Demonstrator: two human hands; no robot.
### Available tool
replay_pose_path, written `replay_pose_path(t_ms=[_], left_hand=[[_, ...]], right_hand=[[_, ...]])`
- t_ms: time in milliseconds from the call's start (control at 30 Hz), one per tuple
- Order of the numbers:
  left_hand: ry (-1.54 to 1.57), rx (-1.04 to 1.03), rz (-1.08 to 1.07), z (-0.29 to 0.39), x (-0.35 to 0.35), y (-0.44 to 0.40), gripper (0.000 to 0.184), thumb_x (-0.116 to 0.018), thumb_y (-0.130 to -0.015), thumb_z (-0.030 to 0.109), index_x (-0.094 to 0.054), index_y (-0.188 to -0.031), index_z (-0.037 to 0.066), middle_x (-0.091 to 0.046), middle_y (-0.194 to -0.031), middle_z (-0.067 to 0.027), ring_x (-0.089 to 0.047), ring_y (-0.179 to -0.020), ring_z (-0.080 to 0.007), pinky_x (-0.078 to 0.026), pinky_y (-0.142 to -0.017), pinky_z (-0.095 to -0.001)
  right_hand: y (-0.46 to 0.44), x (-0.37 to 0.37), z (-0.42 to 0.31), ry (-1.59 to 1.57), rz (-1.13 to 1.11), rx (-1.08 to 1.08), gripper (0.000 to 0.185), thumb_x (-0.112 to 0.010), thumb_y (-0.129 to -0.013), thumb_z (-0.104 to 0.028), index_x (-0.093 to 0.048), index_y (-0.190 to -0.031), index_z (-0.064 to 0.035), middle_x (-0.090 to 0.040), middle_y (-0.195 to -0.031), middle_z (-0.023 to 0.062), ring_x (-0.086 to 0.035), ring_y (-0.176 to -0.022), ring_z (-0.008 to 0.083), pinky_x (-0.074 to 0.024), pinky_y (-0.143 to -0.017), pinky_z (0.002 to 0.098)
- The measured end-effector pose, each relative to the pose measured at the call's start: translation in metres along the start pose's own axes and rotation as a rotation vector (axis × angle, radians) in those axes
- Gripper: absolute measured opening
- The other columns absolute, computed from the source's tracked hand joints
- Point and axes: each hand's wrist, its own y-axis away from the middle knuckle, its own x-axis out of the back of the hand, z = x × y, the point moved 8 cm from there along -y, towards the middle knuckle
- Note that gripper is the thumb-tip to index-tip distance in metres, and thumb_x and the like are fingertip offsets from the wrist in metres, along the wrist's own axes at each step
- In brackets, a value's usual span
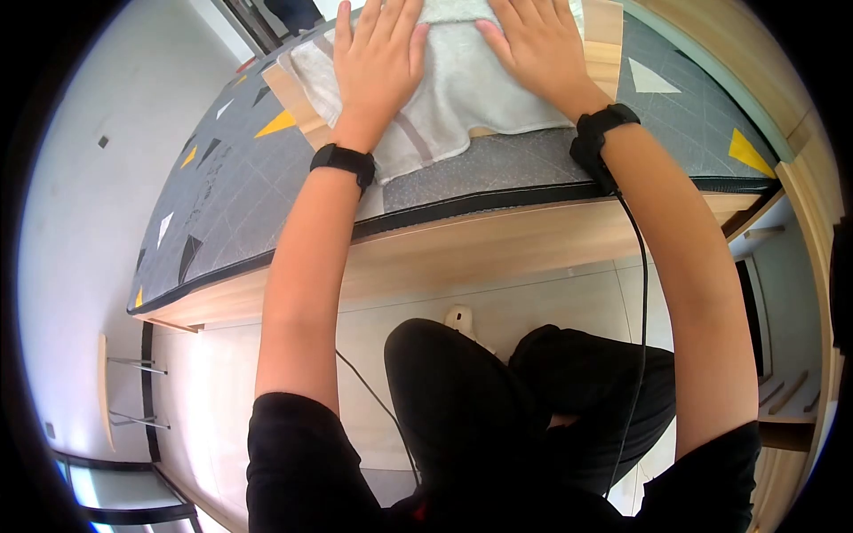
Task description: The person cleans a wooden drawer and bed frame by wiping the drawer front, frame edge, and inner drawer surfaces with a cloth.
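Observation:
A pale grey-white cloth (466,93) lies on a light wooden board (604,44), which rests on the patterned grey mattress (240,169). My left hand (378,58) is spread flat, palm down, on the left part of the cloth. On the right part lies my right hand (538,53), also flat with its fingers stretched out. Between the hands, at the top edge of the view, the cloth shows a folded or rolled strip. Its near edge hangs in wrinkles past the board onto the mattress.
The mattress sits on a wooden bed frame (480,244). Wooden furniture with shelves (786,391) stands at the right. A black cable (643,293) hangs from the right wristband, another runs below the left arm. A folding table (105,391) is at the far left.

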Motion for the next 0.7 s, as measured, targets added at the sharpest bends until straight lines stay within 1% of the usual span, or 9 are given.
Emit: replay_pose_path(t_ms=[333, 433, 467, 500, 533, 567, 600, 633, 700], left_hand=[[0.161, -0.011, -0.071, 0.006, -0.008, 0.009, 0.052, -0.052, -0.091, 0.009, -0.044, -0.141, 0.003, -0.043, -0.146, -0.0156, -0.037, -0.138, -0.0323, -0.025, -0.113, -0.0512], [0.154, -0.094, -0.082, 0.011, -0.007, 0.01, 0.047, -0.051, -0.092, 0.014, -0.048, -0.138, 0.001, -0.046, -0.143, -0.0194, -0.041, -0.135, -0.0338, -0.027, -0.112, -0.0519], [0.091, -0.118, 0.049, 0.013, 0.003, 0.009, 0.038, -0.055, -0.092, 0.022, -0.057, -0.128, 0.008, -0.056, -0.132, -0.0123, -0.051, -0.125, -0.0272, -0.037, -0.104, -0.0476], [0.028, -0.142, 0.181, 0.015, 0.012, 0.01, 0.031, -0.059, -0.092, 0.03, -0.067, -0.118, 0.014, -0.067, -0.12, -0.0053, -0.061, -0.114, -0.0205, -0.046, -0.096, -0.0433], [0.029, -0.141, 0.183, 0.016, 0.011, 0.012, 0.031, -0.059, -0.092, 0.03, -0.067, -0.118, 0.014, -0.067, -0.12, -0.0053, -0.061, -0.114, -0.0205, -0.046, -0.096, -0.0433], [0.137, -0.084, 0.081, 0.014, 0.003, 0.015, 0.036, -0.058, -0.093, 0.023, -0.059, -0.128, 0.015, -0.058, -0.132, -0.0021, -0.05, -0.125, -0.0184, -0.036, -0.105, -0.0447], [0.244, -0.024, -0.021, 0.011, -0.006, 0.018, 0.045, -0.056, -0.094, 0.017, -0.052, -0.138, 0.017, -0.049, -0.144, 0.0011, -0.039, -0.137, -0.0163, -0.027, -0.114, -0.0462], [0.243, -0.021, -0.022, 0.011, -0.007, 0.021, 0.045, -0.056, -0.094, 0.017, -0.052, -0.138, 0.017, -0.049, -0.144, 0.0011, -0.039, -0.137, -0.0163, -0.027, -0.114, -0.0462], [0.147, -0.169, 0.041, 0.02, -0.002, 0.024, 0.031, -0.053, -0.096, 0.027, -0.064, -0.122, 0.013, -0.063, -0.127, -0.0087, -0.057, -0.121, -0.0243, -0.042, -0.101, -0.0446]], right_hand=[[0.016, -0.009, -0.007, -0.135, -0.185, 0.116, 0.054, -0.051, -0.094, -0.02, -0.039, -0.145, -0.0075, -0.037, -0.151, 0.0086, -0.032, -0.141, 0.0248, -0.0184, -0.117, 0.0474], [0.02, -0.006, -0.007, -0.246, -0.244, 0.149, 0.055, -0.051, -0.094, -0.02, -0.038, -0.146, -0.0074, -0.037, -0.152, 0.0101, -0.031, -0.142, 0.0269, -0.0195, -0.117, 0.0478], [0.021, -0.005, -0.009, -0.244, -0.244, 0.149, 0.055, -0.051, -0.094, -0.02, -0.038, -0.146, -0.0074, -0.037, -0.152, 0.0101, -0.031, -0.142, 0.0269, -0.0195, -0.117, 0.0478], [0.022, -0.001, -0.011, -0.364, -0.202, 0.118, 0.052, -0.049, -0.094, -0.02, -0.041, -0.143, -0.0063, -0.041, -0.148, 0.0136, -0.035, -0.139, 0.0292, -0.0223, -0.115, 0.0478], [0.022, 0.004, -0.011, -0.485, -0.16, 0.086, 0.048, -0.048, -0.094, -0.02, -0.045, -0.14, -0.0052, -0.045, -0.144, 0.017, -0.039, -0.135, 0.0316, -0.0252, -0.114, 0.0477], [0.022, 0.004, -0.012, -0.484, -0.161, 0.087, 0.048, -0.048, -0.094, -0.02, -0.045, -0.14, -0.0052, -0.045, -0.144, 0.017, -0.039, -0.135, 0.0316, -0.0252, -0.114, 0.0477], [0.021, 0.009, -0.012, -0.456, -0.097, 0.075, 0.041, -0.05, -0.096, -0.024, -0.052, -0.134, -0.0079, -0.053, -0.136, 0.0144, -0.047, -0.13, 0.0285, -0.0339, -0.109, 0.0436], [0.02, 0.015, -0.012, -0.43, -0.034, 0.063, 0.035, -0.052, -0.099, -0.029, -0.06, -0.127, -0.0106, -0.061, -0.127, 0.0117, -0.055, -0.124, 0.0255, -0.0427, -0.105, 0.0394], [0.03, 0.011, -0.014, -0.494, -0.056, 0.059, 0.034, -0.05, -0.1, -0.028, -0.059, -0.128, -0.0109, -0.059, -0.13, 0.011, -0.054, -0.125, 0.0251, -0.0418, -0.106, 0.0399]])
